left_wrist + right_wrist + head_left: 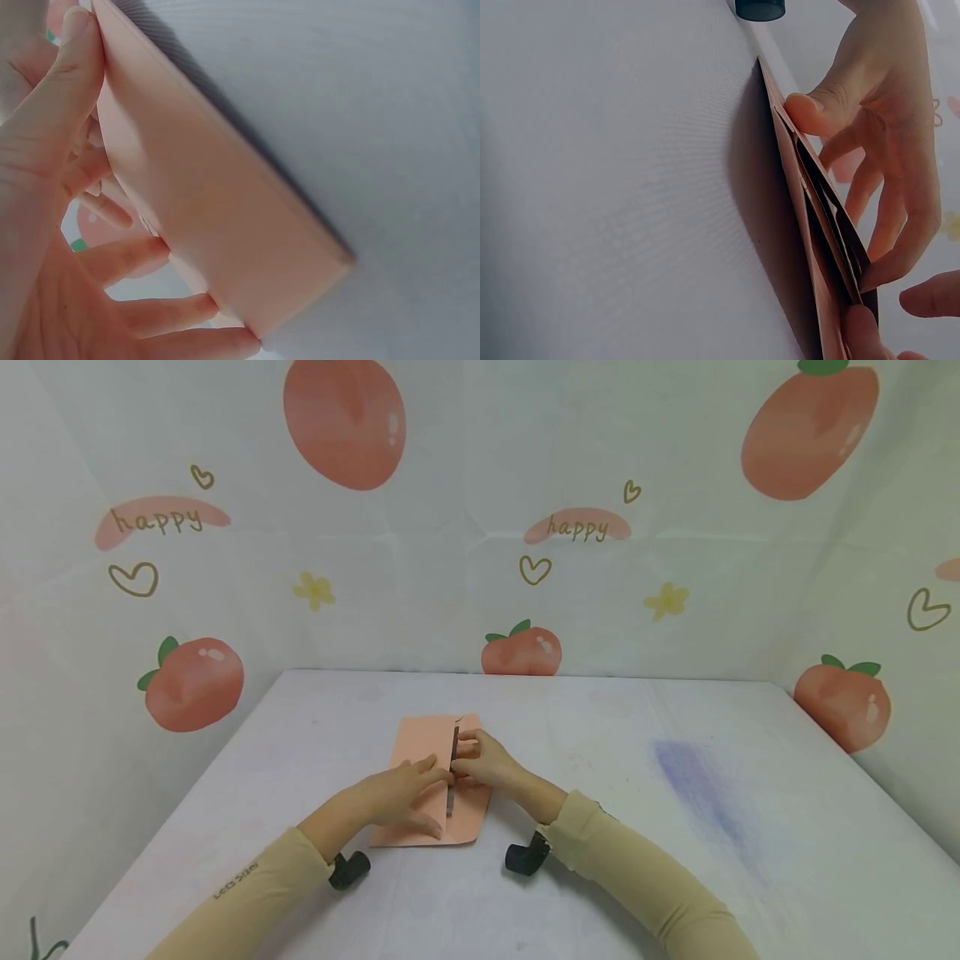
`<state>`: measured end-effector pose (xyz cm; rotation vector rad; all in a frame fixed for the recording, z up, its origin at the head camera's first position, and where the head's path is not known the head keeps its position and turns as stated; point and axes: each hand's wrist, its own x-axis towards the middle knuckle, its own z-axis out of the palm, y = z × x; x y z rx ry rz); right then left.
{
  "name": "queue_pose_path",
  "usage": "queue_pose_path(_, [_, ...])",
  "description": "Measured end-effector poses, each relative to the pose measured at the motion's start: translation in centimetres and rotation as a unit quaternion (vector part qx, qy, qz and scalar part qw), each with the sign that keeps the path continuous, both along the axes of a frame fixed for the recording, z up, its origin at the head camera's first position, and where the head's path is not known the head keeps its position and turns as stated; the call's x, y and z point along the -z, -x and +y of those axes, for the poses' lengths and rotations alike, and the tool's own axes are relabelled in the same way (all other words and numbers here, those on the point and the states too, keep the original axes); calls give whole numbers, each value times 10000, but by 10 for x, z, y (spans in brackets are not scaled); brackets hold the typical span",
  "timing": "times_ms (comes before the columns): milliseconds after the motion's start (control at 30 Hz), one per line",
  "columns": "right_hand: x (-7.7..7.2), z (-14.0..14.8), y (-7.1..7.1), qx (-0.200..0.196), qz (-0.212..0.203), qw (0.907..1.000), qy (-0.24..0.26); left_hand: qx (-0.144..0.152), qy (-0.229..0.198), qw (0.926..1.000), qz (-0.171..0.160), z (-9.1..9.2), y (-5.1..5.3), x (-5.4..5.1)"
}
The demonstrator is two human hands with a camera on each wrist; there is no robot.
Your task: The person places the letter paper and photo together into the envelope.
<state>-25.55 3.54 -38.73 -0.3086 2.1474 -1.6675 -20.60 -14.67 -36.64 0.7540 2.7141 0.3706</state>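
Observation:
A flat peach-coloured paper folder [420, 739] lies on the table, with a long dark slit towards its right side. Its edge shows several layers with dark gaps between them in the right wrist view. My left hand [397, 792] lies over the left panel, fingers spread, with a fingertip at the slit; the left wrist view shows its thumb and fingertips along the panel's edge. From the right, my right hand [491, 764] reaches to the slit with bent fingers. One of its fingertips [862, 330] touches the layered edge, another stands apart. Whether it pinches a layer is hidden.
The white table [585, 735] has a blue-purple smudge [697, 785] on the right. Black wrist devices [528, 856] sit at both cuffs. A white cloth [465, 460] printed with peaches, hearts and "happy" hangs behind the table.

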Motion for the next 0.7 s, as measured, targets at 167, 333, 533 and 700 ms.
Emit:
queue_pose_path(167, [0,4,0,-40,-16,10000,70,-21,16,10000,-9,0,0,0])
queue_pose_path(333, [1,8,1,-54,-37,10000,56,-93,75,9999,-15,0,-2,-1])
queue_pose_path(533, [-2,13,-2,-69,103,9999,-54,-92,83,9999,12,0,-2,-1])
queue_pose_path(700, [-7,19,-5,-170,305,9993,-111,-80,85,9999,49,1,-2,0])
